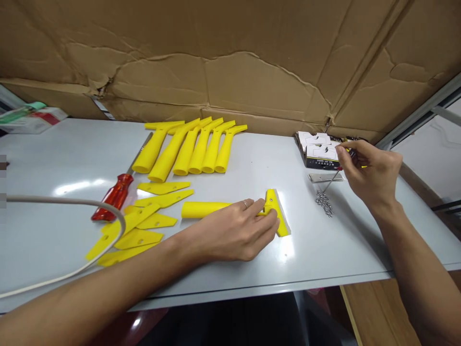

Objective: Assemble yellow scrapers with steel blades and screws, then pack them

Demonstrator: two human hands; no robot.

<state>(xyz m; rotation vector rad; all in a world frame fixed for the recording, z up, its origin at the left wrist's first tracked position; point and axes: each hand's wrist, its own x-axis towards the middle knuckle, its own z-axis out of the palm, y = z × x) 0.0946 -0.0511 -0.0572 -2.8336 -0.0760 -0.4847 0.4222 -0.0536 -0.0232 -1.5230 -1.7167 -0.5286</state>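
Observation:
My left hand (245, 230) is closed on a yellow scraper (205, 209) lying on the table, its fingers near the joint of handle and head. A thin blade edge shows along the right side of the scraper's head. In my right hand (374, 173), pinched and raised, is a small screwdriver (332, 179); its handle is mostly hidden by the fingers. Its thin shaft points down to a pile of small screws (324, 203), with the tip at the pile. Just behind the screws lies a flat stack of metal blades (326, 178).
Several yellow scraper handles (196, 151) stand in a row at the back. Loose yellow plates (144, 223) and a red-handled screwdriver (115, 197) lie left, near a cable (72, 199). Small boxes (320, 151) sit back right, before a cardboard wall (216, 86).

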